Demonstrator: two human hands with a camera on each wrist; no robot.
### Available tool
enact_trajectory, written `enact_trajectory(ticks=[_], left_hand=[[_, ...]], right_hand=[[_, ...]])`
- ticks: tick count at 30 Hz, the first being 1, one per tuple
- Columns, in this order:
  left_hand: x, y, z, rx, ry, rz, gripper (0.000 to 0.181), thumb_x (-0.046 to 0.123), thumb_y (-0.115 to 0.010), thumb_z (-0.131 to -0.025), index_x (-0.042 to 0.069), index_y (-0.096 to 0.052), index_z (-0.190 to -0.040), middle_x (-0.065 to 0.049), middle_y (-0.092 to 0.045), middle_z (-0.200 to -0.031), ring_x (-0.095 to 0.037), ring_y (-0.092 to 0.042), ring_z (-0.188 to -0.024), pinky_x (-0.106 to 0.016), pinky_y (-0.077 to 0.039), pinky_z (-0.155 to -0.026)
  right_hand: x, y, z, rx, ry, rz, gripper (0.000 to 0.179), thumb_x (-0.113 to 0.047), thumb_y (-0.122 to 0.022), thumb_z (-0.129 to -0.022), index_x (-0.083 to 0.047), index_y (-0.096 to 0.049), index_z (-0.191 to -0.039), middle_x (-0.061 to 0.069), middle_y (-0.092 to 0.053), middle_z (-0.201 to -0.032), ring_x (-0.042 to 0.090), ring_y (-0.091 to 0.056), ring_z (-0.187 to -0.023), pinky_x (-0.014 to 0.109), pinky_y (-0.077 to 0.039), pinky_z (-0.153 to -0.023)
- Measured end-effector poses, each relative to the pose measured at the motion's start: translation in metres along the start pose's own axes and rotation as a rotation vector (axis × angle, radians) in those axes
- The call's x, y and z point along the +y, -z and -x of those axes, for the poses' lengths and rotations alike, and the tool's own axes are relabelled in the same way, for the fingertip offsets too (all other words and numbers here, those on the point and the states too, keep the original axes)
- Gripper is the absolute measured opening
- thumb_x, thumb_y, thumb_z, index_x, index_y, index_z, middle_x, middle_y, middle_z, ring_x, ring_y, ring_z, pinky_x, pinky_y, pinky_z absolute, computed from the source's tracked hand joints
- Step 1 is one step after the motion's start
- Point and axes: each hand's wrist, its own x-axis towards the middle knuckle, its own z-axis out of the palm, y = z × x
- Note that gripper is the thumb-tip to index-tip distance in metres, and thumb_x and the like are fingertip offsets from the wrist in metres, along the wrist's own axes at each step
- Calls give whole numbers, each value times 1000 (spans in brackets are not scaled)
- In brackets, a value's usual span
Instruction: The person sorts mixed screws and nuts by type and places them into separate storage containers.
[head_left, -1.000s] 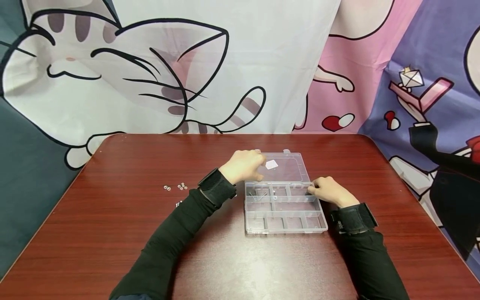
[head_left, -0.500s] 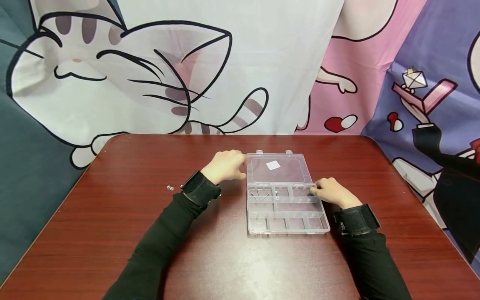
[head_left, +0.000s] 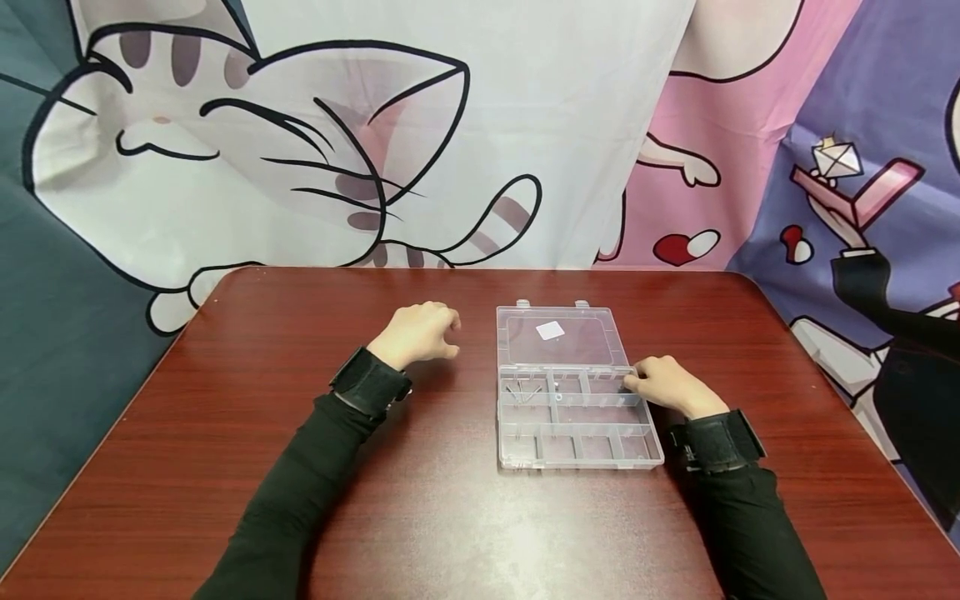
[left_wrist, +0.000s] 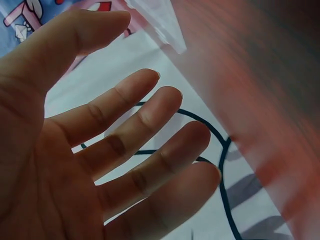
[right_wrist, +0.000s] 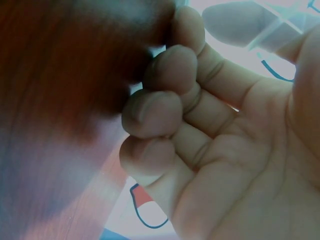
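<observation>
A clear plastic compartment box sits on the table with its lid folded back and a white label on it. Thin metal pieces lie in its upper left compartment, and a tiny pale ring is near the centre. My right hand pinches the box's right wall, thumb inside and curled fingers outside. To the left of the box, my left hand hovers over the table with nothing in it; in the left wrist view its fingers are spread and relaxed. That forearm covers the spot where small rings lay earlier.
The brown table has its far edge against a hanging cloth printed with a cartoon cat. Pink and blue printed cloth hangs at the right.
My left hand has moved left from over the lid, out across the table. It now hides the small rings seen earlier. My right hand keeps its place at the box's right side.
</observation>
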Motion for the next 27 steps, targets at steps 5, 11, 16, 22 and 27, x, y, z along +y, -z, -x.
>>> enact_trajectory(ticks=[5,11,16,22,27], left_hand=[[-10,-2,7,8,19,28,35,29,-67,-75,10,-64,-104,-4,-60,-98,-22,-57,-80,-41,-46,-66],[-23,-3,15,16,51,42,33,29,-67,-74,10,-65,-101,-4,-61,-95,-22,-57,-77,-43,-45,-65],[-35,-5,24,30,90,46,31,29,-68,-74,10,-66,-99,-4,-60,-93,-22,-56,-77,-44,-45,-65],[-50,-3,39,58,122,50,30,28,-68,-74,9,-66,-97,-7,-61,-95,-24,-57,-80,-45,-45,-64],[-63,-3,50,74,149,65,29,26,-68,-74,8,-66,-97,-9,-61,-96,-27,-57,-84,-46,-45,-64]], right_hand=[[0,0,0,6,-7,5,30,-18,-52,-82,-15,-42,-53,-5,-34,-54,13,-33,-52,28,-27,-52],[0,0,0,1,-2,1,29,-17,-52,-82,-14,-45,-54,-5,-35,-54,13,-34,-53,28,-27,-52],[-1,-1,0,2,1,1,29,-16,-52,-82,-15,-43,-54,-5,-34,-54,12,-33,-53,28,-26,-51],[-2,-1,0,-3,8,0,29,-16,-52,-82,-14,-43,-54,-5,-34,-55,13,-34,-53,28,-26,-51],[-2,0,1,-2,7,1,29,-16,-51,-82,-15,-43,-54,-5,-35,-55,13,-34,-53,28,-27,-52]])
